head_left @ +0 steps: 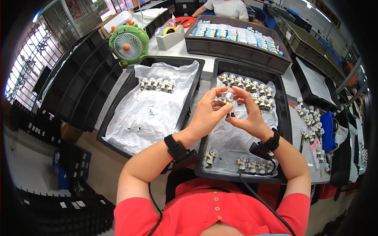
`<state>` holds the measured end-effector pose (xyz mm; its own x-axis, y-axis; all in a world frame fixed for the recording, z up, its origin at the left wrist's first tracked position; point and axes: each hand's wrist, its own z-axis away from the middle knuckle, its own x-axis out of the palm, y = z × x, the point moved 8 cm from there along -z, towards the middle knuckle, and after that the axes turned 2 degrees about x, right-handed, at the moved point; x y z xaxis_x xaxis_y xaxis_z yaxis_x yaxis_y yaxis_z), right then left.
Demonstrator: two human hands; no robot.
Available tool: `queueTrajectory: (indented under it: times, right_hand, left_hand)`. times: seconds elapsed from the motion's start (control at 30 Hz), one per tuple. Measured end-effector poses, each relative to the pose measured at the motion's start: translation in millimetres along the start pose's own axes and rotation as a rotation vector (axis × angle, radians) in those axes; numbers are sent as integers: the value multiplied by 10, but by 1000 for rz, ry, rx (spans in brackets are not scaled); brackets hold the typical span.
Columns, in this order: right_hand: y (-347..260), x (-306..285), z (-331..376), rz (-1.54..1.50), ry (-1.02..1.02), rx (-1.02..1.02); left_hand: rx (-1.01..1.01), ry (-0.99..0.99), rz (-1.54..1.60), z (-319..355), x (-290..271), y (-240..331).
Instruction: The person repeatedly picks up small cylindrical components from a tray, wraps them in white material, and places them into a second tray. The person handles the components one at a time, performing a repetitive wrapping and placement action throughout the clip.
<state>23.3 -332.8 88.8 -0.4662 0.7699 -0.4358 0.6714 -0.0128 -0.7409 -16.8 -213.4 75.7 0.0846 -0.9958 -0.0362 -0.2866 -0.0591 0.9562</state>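
Held up over the black plastic tray [282, 129] on the right: a small figurine [229, 98], smooth and rounded, with a pale head, a light body and dark feet. Spread inside the same tray: crinkled white paper [232, 141], matte and creased. Arranged on it, similar glossy figurines [248, 83] in rows at the far end, plus a short row [256, 165] and a single tilted one [211, 157] at the near end.

Pinched around the held figurine from the left: thumb and fingers of the left hand [210, 110], wrist raised. Curved in from the right: the right hand [249, 114], fingertips near the head and thumb near the feet, in a rounded C; impossible to tell whether pressed against it. Bent at both elbows, with black straps [173, 145] at the wrists.

To the left, in a second paper-lined tray [189, 98], one row of figurines [157, 84]. Beyond, on the pale counter [170, 52], a round-caged green fan [128, 43]. At lower left, on stacked black trays [75, 192], small white labels [80, 204], too tiny to read.
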Motion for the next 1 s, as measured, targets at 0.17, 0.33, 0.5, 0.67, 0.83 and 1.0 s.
queueTrajectory:
  times: [0.17,0.33,0.5,0.67,0.83,1.0]
  right_hand:
    - [-136,-81,18,51,77,-101]
    - [-290,-109,69,108,149,-301]
    - [-468,16,140,230,126,-473]
    - [-464,-91,104,370,215,-423]
    - [-313,-107,74,233,174,-293]
    - [-198,-113,20,53,116,-163]
  left_hand:
    - [-117,11,391,28,64,-49]
    - [-278,-73,740,43,156,-147]
    - [-286,-236,751,106,330,-119]
    - [-268,-240,751,81,314,-86]
    - [-279,-261,763,68,321,-44]
    - [-320,-251,791,68,291,-147]
